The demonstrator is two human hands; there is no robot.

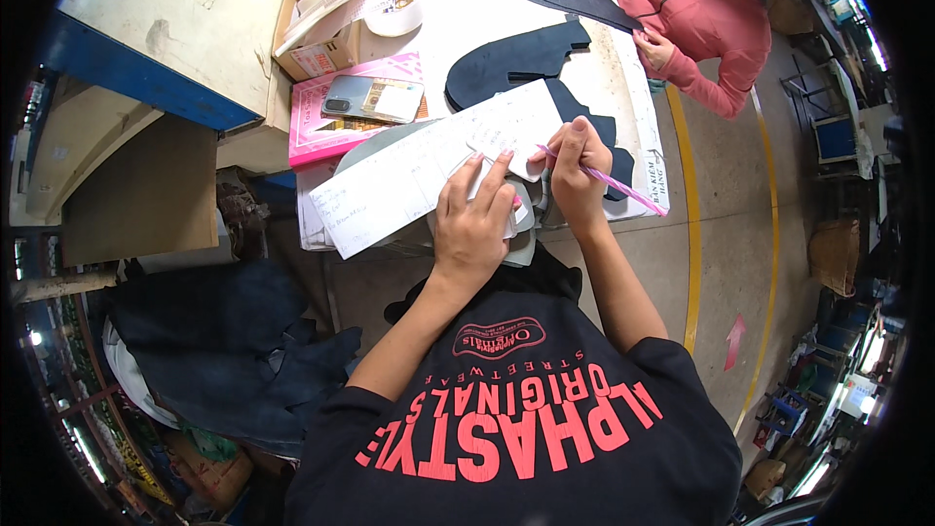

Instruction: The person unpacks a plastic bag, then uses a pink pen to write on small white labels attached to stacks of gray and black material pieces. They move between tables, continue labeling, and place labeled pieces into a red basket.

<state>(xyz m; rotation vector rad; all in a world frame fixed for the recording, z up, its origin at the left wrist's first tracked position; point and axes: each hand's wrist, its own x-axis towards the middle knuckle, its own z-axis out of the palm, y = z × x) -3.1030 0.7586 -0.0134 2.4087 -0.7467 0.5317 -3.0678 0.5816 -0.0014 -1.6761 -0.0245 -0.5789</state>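
While L hand pressed flat on the paper sheet, fingers lay close together, extended. Sheet's long axis ran lower-left to upper-right on the table. R hand pinched a pink pen, tip at the sheet's right end, barrel trailing lower-right.

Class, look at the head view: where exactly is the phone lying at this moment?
The phone lies flat on the pink book, upper left of centre, beside the cardboard box and just beyond the white sheet under the left hand.
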